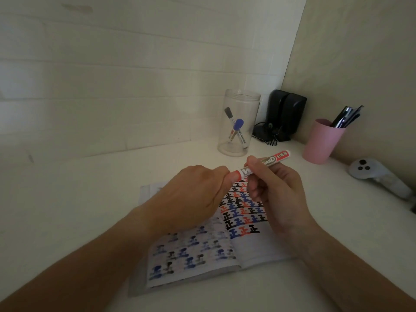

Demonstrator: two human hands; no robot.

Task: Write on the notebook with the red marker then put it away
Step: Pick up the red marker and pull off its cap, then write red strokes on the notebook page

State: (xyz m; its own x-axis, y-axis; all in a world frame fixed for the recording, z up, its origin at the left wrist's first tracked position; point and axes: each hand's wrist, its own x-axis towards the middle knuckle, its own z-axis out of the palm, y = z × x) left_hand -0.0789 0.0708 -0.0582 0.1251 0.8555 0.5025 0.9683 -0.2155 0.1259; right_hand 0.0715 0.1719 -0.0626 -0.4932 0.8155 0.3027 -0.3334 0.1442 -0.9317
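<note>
Marker (265,162) lay near-left to far-right above notebook (202,239) | my right hand (276,194) gripped barrel | left hand (193,197) pinched cap end.

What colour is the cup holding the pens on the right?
The cup is pink, clearest in the head view.

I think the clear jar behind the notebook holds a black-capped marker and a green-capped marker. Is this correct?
Not quite. In the head view, the clear jar behind the notebook holds a black-capped marker and a blue-capped marker, not a green-capped one.
</note>
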